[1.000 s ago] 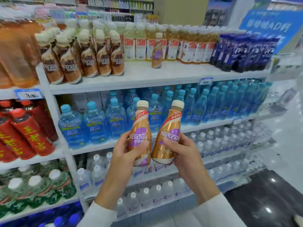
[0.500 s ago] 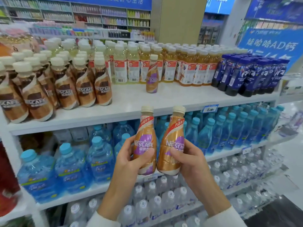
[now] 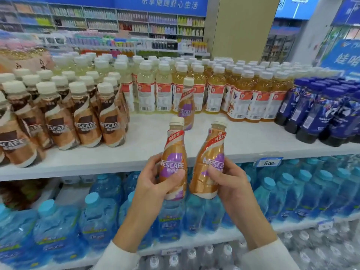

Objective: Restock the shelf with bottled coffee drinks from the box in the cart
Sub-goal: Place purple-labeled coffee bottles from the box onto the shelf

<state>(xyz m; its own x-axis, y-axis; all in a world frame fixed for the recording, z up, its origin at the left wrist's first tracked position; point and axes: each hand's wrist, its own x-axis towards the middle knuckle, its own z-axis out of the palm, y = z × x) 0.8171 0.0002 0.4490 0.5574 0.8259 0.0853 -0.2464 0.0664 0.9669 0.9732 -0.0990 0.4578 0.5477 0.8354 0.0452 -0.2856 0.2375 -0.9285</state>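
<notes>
Both bottles now sit higher against the shelving than a second ago, caps up over the top shelf [image 3: 148,147] edge where before they were in front of the water row, and the tops have spread apart. Left hand [image 3: 152,182] grips the left coffee bottle [image 3: 173,158] round its lower body, thumb across the purple label, fingers wrapped behind. Right hand [image 3: 231,182] grips the right coffee bottle [image 3: 209,164] the same way, thumb on the label. Left coffee bottle is near upright; right coffee bottle tilts with its cap away to the right. Bottle bases almost touch between the hands, cannot tell if they meet. Both are held in the air just in front of the shelf edge, not set down. Straight beyond the hands, one matching purple-label bottle [image 3: 186,106] stands alone on the top shelf with bare shelf around it. Up and left of the left hand, a block of brown-label coffee bottles [image 3: 83,123]. Behind the lone bottle, rows of yellow drink bottles [image 3: 243,94]. Up and right of the right hand, dark blue bottles [image 3: 321,117]. Price tag [image 3: 268,162] on the shelf edge just right of the right hand. Below and behind the hands, blue-capped water bottles [image 3: 97,217]; under the wrists, clear small bottles [image 3: 210,254]. White sleeves at both wrists.
</notes>
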